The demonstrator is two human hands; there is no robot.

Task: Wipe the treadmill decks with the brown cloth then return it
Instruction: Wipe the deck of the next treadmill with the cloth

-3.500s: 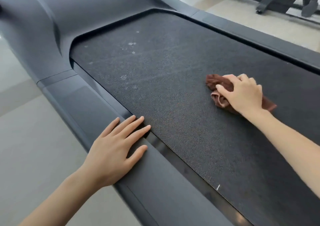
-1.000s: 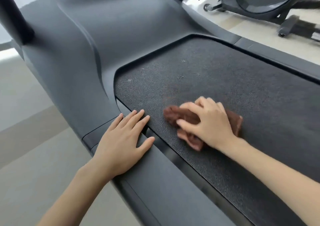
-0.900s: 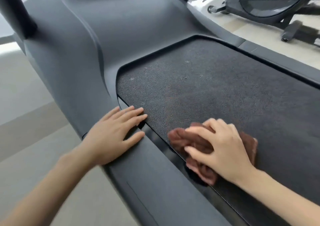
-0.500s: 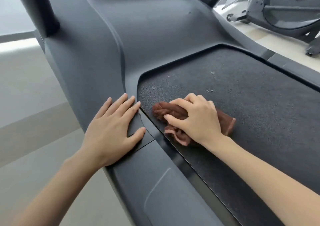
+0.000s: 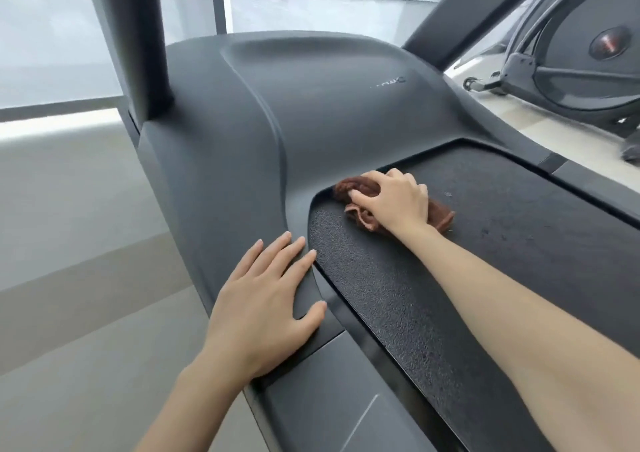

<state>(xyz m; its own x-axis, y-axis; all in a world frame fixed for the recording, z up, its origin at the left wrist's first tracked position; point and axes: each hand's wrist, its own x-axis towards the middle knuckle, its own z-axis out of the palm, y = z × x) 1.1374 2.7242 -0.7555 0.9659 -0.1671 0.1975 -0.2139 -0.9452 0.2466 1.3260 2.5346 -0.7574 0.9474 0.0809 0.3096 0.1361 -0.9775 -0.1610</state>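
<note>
The black textured treadmill belt (image 5: 398,289) runs from the centre to the lower right. My right hand (image 5: 393,202) grips the bunched brown cloth (image 5: 441,216) and presses it on the belt's front left corner, against the grey motor cover (image 5: 311,105). Part of the cloth is hidden under the hand. My left hand (image 5: 266,309) lies flat with straight fingers on the grey left side rail (image 5: 322,399), just beside the belt's edge. A few pale specks show on the belt to the right of the cloth.
A dark upright post (image 5: 138,36) rises at the top left of the treadmill, and another (image 5: 460,11) at the top right. An exercise bike with a large flywheel (image 5: 588,53) stands on the pale floor at the right. Grey floor (image 5: 69,243) lies left of the treadmill.
My right hand has slid the cloth forward along the belt to its front corner by the motor cover. My left hand shifted forward along the side rail, and the view has tilted up.
</note>
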